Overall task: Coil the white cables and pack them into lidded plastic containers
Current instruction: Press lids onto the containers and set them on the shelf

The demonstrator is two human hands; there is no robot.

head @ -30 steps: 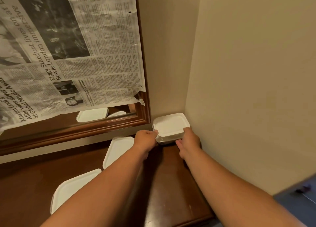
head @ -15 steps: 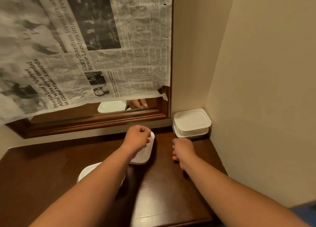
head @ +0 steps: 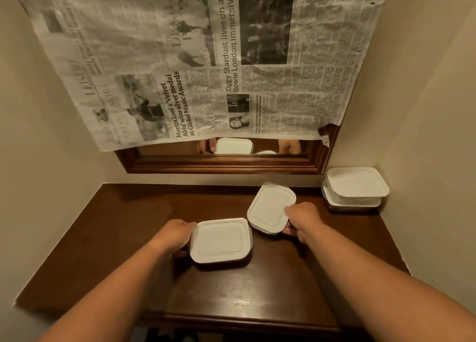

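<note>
Left grip [head: 177, 237]: clenched on the left edge of the near container [head: 221, 241]. The thumb lies along the rim of the white lid and the fingers curl down the side wall below it. This container sits flat on the dark wooden surface [head: 103, 238], roughly at its middle, lid on.

Right grip [head: 304, 219]: grasping the far container [head: 270, 207] at its near right corner, thumb on the lid edge and fingers curled underneath. This container is turned at an angle to the first one and its lid is on. Whether it is lifted clear of the surface or rests on it cannot be told. Its near left corner is just beside the far right corner of the near container; contact between the two cannot be confirmed.

Contents of either container cannot be seen through the white lids.

Stack [head: 356, 186]: two more lidded containers, one on top of the other, stand in the far right corner of the surface against the wall [head: 425, 110], well apart from both grips.

Behind the surface a mirror [head: 268, 147] in a brown wooden frame [head: 224, 165] hangs on the back wall. A sheet of newspaper [head: 195, 58] covers most of the glass, and the uncovered strip at the bottom reflects a white lid and parts of the hands.
</note>
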